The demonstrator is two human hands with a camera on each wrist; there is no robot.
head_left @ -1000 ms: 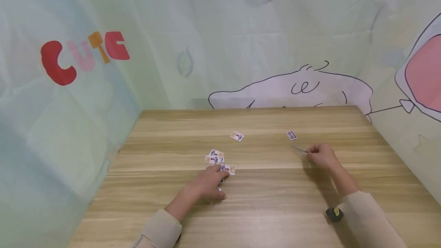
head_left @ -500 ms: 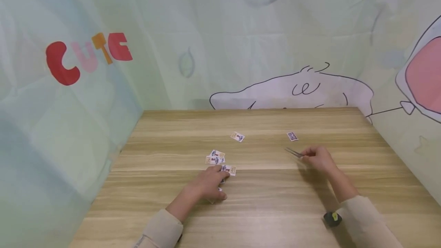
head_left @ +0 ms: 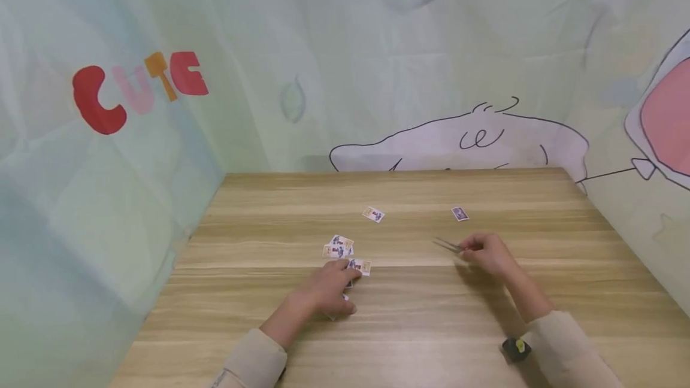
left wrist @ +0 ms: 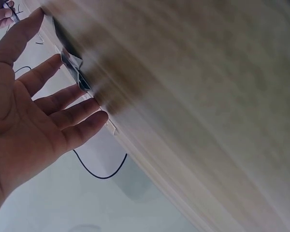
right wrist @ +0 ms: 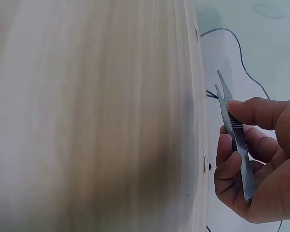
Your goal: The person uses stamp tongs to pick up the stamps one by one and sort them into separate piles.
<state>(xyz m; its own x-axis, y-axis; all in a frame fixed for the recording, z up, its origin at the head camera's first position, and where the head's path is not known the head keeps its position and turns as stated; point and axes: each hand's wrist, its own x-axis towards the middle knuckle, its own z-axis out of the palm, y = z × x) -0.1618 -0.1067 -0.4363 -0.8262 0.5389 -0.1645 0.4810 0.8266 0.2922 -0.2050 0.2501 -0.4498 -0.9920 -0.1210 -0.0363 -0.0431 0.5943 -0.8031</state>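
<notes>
"CUTE" lettering — on the backdrop

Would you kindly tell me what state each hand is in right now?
Left hand: open, resting on small picture cards.
Right hand: closed, holding metal tweezers.

Wood-grain table; pale green backdrop behind; multicoloured CUTE lettering at left; pink balloon drawing at right

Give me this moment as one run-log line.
left grip: rests on cards | right grip: holds tweezers, open and empty | purple card: flat on table, beyond right grip
</notes>
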